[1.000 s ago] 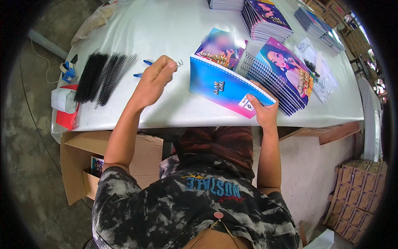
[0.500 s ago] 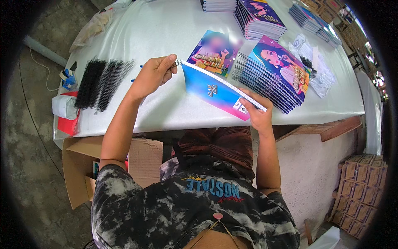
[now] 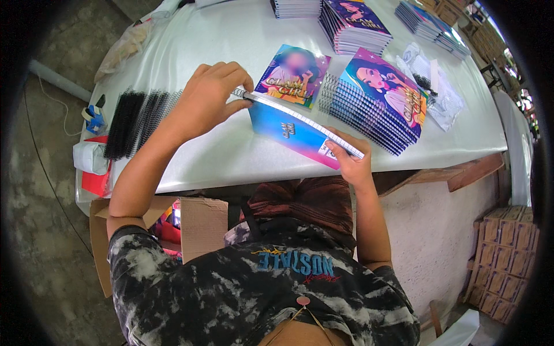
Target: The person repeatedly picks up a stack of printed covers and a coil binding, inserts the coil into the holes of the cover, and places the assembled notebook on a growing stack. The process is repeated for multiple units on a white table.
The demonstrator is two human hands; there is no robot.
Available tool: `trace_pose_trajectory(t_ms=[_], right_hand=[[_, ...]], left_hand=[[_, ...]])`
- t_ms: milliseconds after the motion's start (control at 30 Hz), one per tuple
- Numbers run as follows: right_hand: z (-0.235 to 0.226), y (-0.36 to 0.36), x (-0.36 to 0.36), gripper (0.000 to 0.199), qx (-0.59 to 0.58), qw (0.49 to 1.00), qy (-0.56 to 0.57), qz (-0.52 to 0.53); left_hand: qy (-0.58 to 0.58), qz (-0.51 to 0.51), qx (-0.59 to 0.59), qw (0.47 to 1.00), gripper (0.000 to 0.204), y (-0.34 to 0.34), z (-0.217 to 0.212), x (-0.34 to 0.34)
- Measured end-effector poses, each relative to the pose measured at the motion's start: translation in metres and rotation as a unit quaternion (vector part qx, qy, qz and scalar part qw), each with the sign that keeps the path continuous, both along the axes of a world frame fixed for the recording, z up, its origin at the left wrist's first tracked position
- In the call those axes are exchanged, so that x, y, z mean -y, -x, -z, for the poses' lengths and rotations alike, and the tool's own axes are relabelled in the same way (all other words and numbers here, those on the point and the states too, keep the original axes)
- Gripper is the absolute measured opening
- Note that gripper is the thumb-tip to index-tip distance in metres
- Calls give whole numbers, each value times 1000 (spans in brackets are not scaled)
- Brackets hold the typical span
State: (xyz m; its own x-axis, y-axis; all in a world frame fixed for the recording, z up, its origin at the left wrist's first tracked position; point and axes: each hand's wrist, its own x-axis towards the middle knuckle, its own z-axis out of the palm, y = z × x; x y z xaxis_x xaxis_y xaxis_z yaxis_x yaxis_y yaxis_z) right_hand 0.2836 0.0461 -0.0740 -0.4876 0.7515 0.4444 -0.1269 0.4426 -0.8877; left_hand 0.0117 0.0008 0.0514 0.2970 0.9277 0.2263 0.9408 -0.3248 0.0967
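Note:
A notebook (image 3: 277, 126) with a blue-to-pink cover is held tilted above the table, its punched white page edge facing up. My right hand (image 3: 353, 163) grips its right end, thumb over the cover and fingers behind. At the other end, my left hand (image 3: 209, 95) pinches a dark spiral binding coil (image 3: 237, 92) at the notebook's corner, thumb below and fingers above. How far the coil runs through the holes cannot be made out. Just beyond lies another notebook (image 3: 297, 75) with an illustrated cover; right of it, a stack of spiral-bound notebooks (image 3: 375, 106) fans out.
Loose black coils (image 3: 135, 121) lie on the white-covered table (image 3: 202, 167) at left, near a blue tape dispenser (image 3: 94, 118) and a white packet (image 3: 90, 158). Taller notebook stacks (image 3: 352, 29) stand at the back. A plastic bag (image 3: 444, 109) lies at right; an open cardboard box (image 3: 203, 228) stands below.
My left hand has gone from a closed grip beside the corner to a wider pinch right at it, with the elbow swung outward. The notebook and right hand shifted slightly left.

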Motion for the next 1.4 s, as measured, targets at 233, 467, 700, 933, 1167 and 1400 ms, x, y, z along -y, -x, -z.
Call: trace_pose_trajectory(t_ms=[233, 467, 700, 933, 1167, 1400], right_hand=[[4, -1, 3, 34, 11, 999, -26, -25], [8, 4, 6, 36, -5, 995, -95, -27], [6, 5, 10, 32, -13, 989, -145, -9], [10, 9, 11, 32, -12, 981, -192, 8], [7, 16, 16, 30, -18, 974, -227, 9], [6, 21, 23, 33, -27, 972, -233, -20]], left_hand=[[-17, 12, -82, 996, 21, -7, -10, 3], [-37, 41, -101, 993, 28, -3, -5, 6], [-234, -6, -105, 967, 64, -10, 9, 9], [-398, 92, -110, 906, 105, 9, 114, 26], [-299, 82, -23, 951, 126, 13, 178, 45], [-304, -97, 73, 945, 112, 23, 148, 28]])
